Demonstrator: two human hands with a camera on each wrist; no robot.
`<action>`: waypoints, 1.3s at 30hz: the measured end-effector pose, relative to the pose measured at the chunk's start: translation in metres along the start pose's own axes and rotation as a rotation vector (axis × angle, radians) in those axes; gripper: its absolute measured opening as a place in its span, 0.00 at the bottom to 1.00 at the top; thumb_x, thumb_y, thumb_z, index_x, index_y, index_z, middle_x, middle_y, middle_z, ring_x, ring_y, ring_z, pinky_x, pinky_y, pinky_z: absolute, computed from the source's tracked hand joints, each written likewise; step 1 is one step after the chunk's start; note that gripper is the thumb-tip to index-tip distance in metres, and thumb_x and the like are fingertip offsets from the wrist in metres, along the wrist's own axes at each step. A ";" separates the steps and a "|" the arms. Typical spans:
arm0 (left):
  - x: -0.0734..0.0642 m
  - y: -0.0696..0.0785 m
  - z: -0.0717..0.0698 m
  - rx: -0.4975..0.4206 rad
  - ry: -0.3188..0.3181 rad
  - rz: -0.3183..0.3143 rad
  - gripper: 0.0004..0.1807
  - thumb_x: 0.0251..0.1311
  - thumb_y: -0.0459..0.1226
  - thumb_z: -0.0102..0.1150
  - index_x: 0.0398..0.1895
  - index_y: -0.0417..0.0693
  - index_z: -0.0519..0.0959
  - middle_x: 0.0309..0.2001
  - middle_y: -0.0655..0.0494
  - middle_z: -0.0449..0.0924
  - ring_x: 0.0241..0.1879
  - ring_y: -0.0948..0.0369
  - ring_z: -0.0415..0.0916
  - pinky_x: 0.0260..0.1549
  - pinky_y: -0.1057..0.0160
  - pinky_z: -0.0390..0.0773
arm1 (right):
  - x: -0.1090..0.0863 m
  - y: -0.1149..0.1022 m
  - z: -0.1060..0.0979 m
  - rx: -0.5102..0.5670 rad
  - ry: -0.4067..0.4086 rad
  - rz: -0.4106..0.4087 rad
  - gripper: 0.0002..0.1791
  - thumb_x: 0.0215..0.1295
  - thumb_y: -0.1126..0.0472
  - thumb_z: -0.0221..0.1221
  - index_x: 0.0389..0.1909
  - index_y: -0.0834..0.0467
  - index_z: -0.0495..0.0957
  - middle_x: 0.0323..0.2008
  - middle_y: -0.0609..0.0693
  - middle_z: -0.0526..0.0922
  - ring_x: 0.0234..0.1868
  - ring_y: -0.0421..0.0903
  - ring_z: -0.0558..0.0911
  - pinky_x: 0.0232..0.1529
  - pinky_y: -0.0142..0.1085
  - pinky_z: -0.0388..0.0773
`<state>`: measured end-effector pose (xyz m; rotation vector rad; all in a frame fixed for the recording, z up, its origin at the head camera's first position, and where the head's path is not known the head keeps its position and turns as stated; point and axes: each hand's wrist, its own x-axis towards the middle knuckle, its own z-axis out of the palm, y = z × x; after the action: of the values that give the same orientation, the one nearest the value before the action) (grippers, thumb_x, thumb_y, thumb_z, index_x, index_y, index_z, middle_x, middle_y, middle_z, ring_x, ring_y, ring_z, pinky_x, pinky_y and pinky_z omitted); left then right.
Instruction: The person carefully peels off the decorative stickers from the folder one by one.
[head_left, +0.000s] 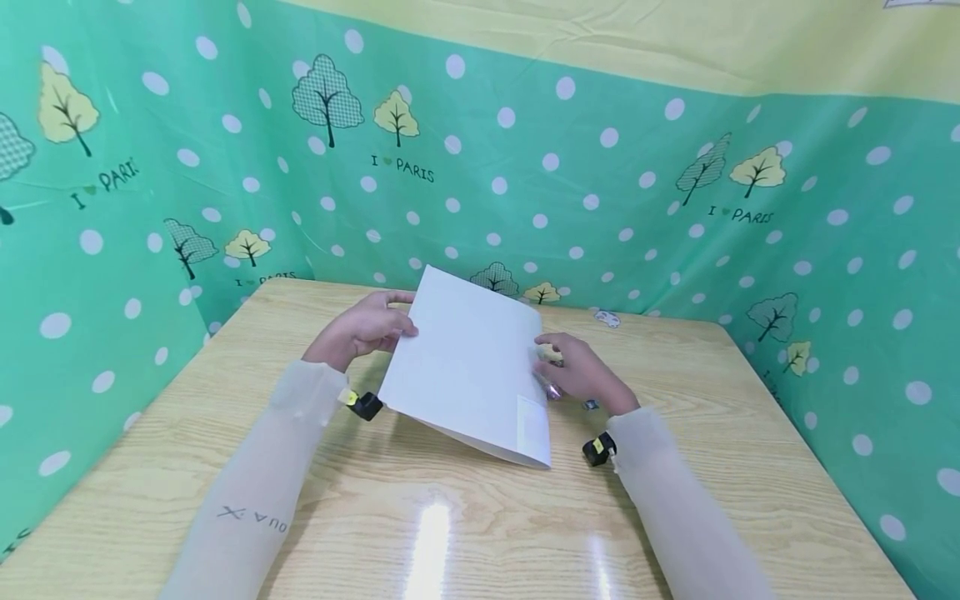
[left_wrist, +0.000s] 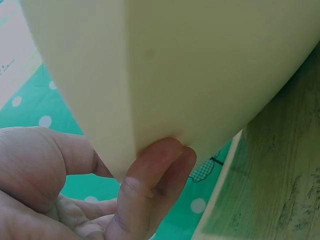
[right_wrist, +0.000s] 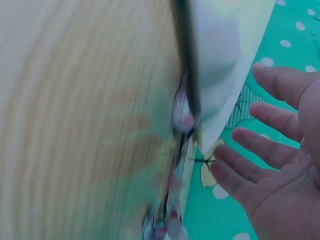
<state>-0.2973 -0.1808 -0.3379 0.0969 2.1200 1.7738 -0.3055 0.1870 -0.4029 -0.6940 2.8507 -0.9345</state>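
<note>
A large white folder-like sheet [head_left: 468, 358] is tilted up over the middle of the table, its lower edge bowed. A paler rectangle [head_left: 533, 427] marks its lower right corner. My left hand [head_left: 371, 323] pinches the left edge, thumb on the face towards me; in the left wrist view the fingertips [left_wrist: 165, 150] press against the bent sheet [left_wrist: 210, 65]. By the right edge is my right hand [head_left: 573, 367], its fingers loosely spread. The right wrist view shows this hand [right_wrist: 280, 150] with nothing gripped, beside the sheet's edge. Part of a small shiny item [head_left: 553, 392] shows between sheet and hand.
Another small shiny piece [head_left: 590, 405] lies on the wooden table [head_left: 690, 433] below my right hand. A flat white cut-out [head_left: 607, 318] lies at the back edge. A green dotted curtain [head_left: 525, 158] hangs behind and along both sides. Blurred glittery items [right_wrist: 165, 225] show in the right wrist view.
</note>
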 end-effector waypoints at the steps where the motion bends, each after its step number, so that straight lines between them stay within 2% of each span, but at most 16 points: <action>1: 0.000 0.000 0.000 -0.001 -0.001 0.000 0.40 0.65 0.24 0.54 0.80 0.40 0.52 0.61 0.32 0.75 0.43 0.50 0.87 0.42 0.52 0.87 | 0.000 -0.002 0.001 0.023 -0.001 0.005 0.28 0.73 0.56 0.61 0.71 0.60 0.70 0.71 0.63 0.69 0.70 0.63 0.71 0.68 0.57 0.70; 4: 0.001 0.000 0.002 0.008 0.003 0.002 0.40 0.65 0.24 0.54 0.79 0.40 0.53 0.61 0.32 0.76 0.43 0.50 0.86 0.42 0.52 0.87 | -0.001 -0.007 0.004 0.085 0.000 0.017 0.28 0.72 0.55 0.63 0.70 0.59 0.72 0.69 0.62 0.72 0.66 0.63 0.76 0.64 0.54 0.75; 9: 0.005 -0.002 0.004 0.026 0.021 -0.003 0.39 0.64 0.23 0.54 0.78 0.38 0.54 0.58 0.32 0.77 0.41 0.50 0.86 0.40 0.52 0.87 | -0.004 -0.014 0.008 0.132 -0.011 0.053 0.28 0.71 0.56 0.65 0.69 0.58 0.74 0.69 0.61 0.73 0.66 0.62 0.76 0.64 0.52 0.76; 12: 0.006 -0.003 0.005 0.040 0.026 -0.009 0.39 0.63 0.23 0.54 0.78 0.37 0.54 0.56 0.33 0.78 0.39 0.50 0.86 0.39 0.53 0.87 | -0.005 -0.017 0.011 0.103 -0.012 0.061 0.27 0.70 0.56 0.65 0.67 0.60 0.76 0.69 0.61 0.74 0.67 0.61 0.75 0.65 0.53 0.74; 19: 0.004 -0.009 0.003 0.091 0.053 -0.036 0.40 0.62 0.23 0.54 0.78 0.39 0.55 0.53 0.35 0.79 0.38 0.52 0.84 0.36 0.56 0.85 | -0.002 -0.018 0.018 0.014 -0.018 0.024 0.27 0.70 0.54 0.65 0.66 0.60 0.77 0.68 0.59 0.75 0.69 0.57 0.73 0.69 0.52 0.70; 23: 0.003 -0.016 0.001 0.112 0.048 -0.053 0.40 0.63 0.24 0.55 0.78 0.38 0.55 0.52 0.37 0.80 0.37 0.53 0.82 0.35 0.58 0.84 | -0.002 -0.018 0.018 0.007 -0.032 0.022 0.29 0.69 0.51 0.67 0.67 0.60 0.76 0.70 0.58 0.73 0.72 0.57 0.70 0.71 0.52 0.68; 28: 0.004 -0.025 -0.001 0.162 0.060 -0.088 0.40 0.62 0.23 0.57 0.78 0.37 0.55 0.50 0.38 0.80 0.37 0.53 0.80 0.34 0.59 0.82 | 0.000 -0.021 0.018 -0.035 -0.049 0.012 0.31 0.68 0.49 0.67 0.67 0.61 0.76 0.70 0.59 0.72 0.71 0.57 0.71 0.70 0.52 0.69; 31: 0.005 -0.029 -0.002 0.222 0.069 -0.089 0.39 0.62 0.24 0.59 0.76 0.34 0.56 0.53 0.35 0.79 0.40 0.51 0.82 0.36 0.56 0.85 | 0.000 -0.025 0.018 -0.063 -0.054 0.022 0.32 0.68 0.48 0.67 0.67 0.61 0.76 0.70 0.60 0.72 0.71 0.57 0.70 0.71 0.51 0.67; 35: 0.008 -0.035 -0.006 0.353 0.077 -0.089 0.39 0.62 0.27 0.65 0.75 0.32 0.59 0.57 0.34 0.78 0.42 0.51 0.83 0.40 0.55 0.86 | -0.001 -0.027 0.017 -0.084 -0.071 0.026 0.33 0.68 0.48 0.66 0.68 0.62 0.75 0.72 0.61 0.70 0.74 0.59 0.67 0.74 0.52 0.62; 39: 0.013 -0.043 -0.010 0.479 0.057 -0.112 0.42 0.61 0.30 0.69 0.75 0.30 0.59 0.52 0.38 0.80 0.35 0.55 0.82 0.37 0.59 0.84 | -0.003 -0.027 0.016 -0.104 -0.093 0.016 0.35 0.67 0.46 0.67 0.69 0.62 0.74 0.73 0.62 0.68 0.75 0.61 0.64 0.75 0.54 0.58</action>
<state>-0.3050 -0.1948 -0.3809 0.0520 2.4965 1.1905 -0.2886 0.1602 -0.4002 -0.7039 2.8350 -0.7360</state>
